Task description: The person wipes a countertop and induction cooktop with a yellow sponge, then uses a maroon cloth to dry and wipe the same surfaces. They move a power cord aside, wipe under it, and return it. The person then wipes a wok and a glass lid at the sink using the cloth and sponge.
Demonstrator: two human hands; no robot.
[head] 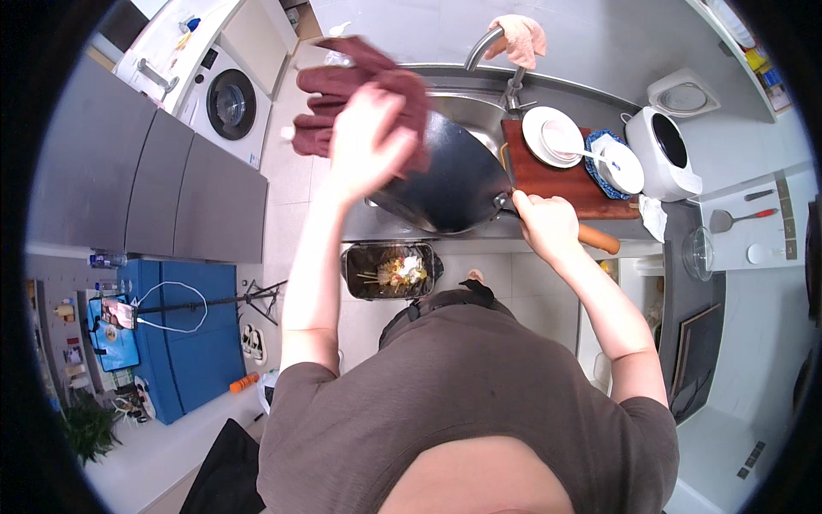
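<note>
My right hand [549, 225] grips the handle of a dark wok [465, 183], close to where a metal joint meets the pan; a wooden grip [598, 238] sticks out past the hand. The wok is tilted over the near edge of a steel sink [478, 115]. My left hand [376, 138], blurred, is at the wok's left side against a maroon cloth [359, 87] that is spread out and in motion. Whether its fingers are closed on the cloth is unclear. A curved faucet [485, 48] with a pink cloth [523, 38] draped on it rises behind the sink.
Right of the sink, a wooden board [546, 186] bears white plates [533, 138] and a blue-patterned bowl [600, 183]. A white rice cooker [648, 154] with its lid up stands beyond. Below the counter edge is a lined bin [353, 273] holding waste. A washing machine [199, 115] stands at the upper left.
</note>
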